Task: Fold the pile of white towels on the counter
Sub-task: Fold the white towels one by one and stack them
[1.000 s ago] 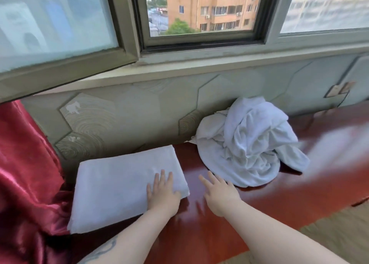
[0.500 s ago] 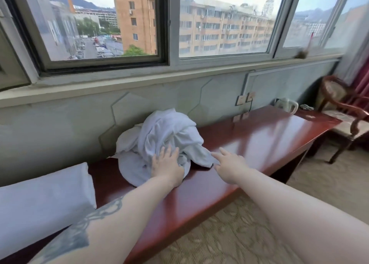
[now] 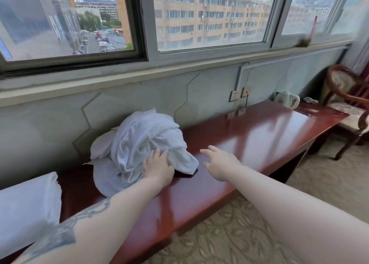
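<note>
Along the wall under the window, the red-brown counter (image 3: 259, 136) runs from lower left to far right, its front edge meeting the carpet side. Right of the pile, its glossy top lies bare up to a white kettle (image 3: 287, 100) at the far end. At the left edge sits 1 folded towel (image 3: 26, 207). The crumpled pile of white towels (image 3: 139, 144) leans against the wall between them. The left hand (image 3: 158, 166) rests on the pile's near right side, fingers spread flat on the cloth. The right hand (image 3: 221, 162) hovers just beside the pile, open, fingers extended, holding nothing.
</note>
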Demonstrator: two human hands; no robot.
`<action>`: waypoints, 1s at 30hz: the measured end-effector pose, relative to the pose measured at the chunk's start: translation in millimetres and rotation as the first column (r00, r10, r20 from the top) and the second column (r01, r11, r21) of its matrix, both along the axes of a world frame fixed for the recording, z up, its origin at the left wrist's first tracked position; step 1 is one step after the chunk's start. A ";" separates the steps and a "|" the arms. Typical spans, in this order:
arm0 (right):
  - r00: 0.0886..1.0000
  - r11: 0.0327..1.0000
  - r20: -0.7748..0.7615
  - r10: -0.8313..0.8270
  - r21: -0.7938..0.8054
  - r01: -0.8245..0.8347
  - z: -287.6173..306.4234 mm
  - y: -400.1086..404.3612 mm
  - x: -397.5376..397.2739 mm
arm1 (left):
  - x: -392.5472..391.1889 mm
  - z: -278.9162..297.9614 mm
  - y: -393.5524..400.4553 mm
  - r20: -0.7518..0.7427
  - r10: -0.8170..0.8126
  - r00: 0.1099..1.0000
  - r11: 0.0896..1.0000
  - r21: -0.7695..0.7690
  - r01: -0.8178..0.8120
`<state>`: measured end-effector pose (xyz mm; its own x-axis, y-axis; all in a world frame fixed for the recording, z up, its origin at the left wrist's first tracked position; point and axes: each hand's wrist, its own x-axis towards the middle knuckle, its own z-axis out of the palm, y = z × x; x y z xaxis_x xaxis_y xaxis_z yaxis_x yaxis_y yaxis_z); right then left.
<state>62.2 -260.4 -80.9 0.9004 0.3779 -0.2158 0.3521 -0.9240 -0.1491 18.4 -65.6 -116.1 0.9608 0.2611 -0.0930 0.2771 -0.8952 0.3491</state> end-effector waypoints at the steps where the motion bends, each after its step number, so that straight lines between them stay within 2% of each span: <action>1: 1.000 1.000 0.007 0.019 0.009 -0.019 -0.5 6.5 10.4 | 12.9 1.7 5.6 0.011 0.020 1.000 1.000 -0.001 -0.020; 7: 0.984 0.985 0.054 0.170 0.021 -0.172 -0.9 42.2 73.5 | 92.7 9.2 52.8 0.048 0.282 0.958 0.957 -0.076 -0.278; 11: 0.972 0.971 0.072 0.224 0.070 -0.229 -0.6 47.9 111.9 | 120.1 -6.4 83.3 0.088 0.509 0.856 0.849 -0.211 -0.484; 17: 0.975 0.965 -0.013 0.220 0.148 -0.216 -19.3 37.1 147.8 | 124.0 -33.3 76.5 0.248 0.657 0.712 0.749 -0.327 -0.577; 21: 0.963 0.952 -0.079 0.257 0.190 -0.239 -29.6 29.7 162.1 | 138.5 -15.2 43.8 0.335 0.706 0.624 0.704 -0.424 -0.569; 26: 0.940 0.901 -0.079 0.333 0.322 -0.292 -24.4 21.1 180.0 | 170.2 13.4 -40.8 0.445 0.635 0.632 0.749 -0.555 -0.362; 28: 0.931 0.851 -0.099 0.352 0.448 -0.274 -19.4 8.0 184.6 | 184.8 21.6 -80.7 0.442 0.638 0.631 0.730 -0.607 -0.312; 30: 0.932 0.743 -0.125 0.340 0.644 -0.185 -15.5 -10.7 193.7 | 201.1 28.4 -119.6 0.460 0.631 0.624 0.725 -0.635 -0.266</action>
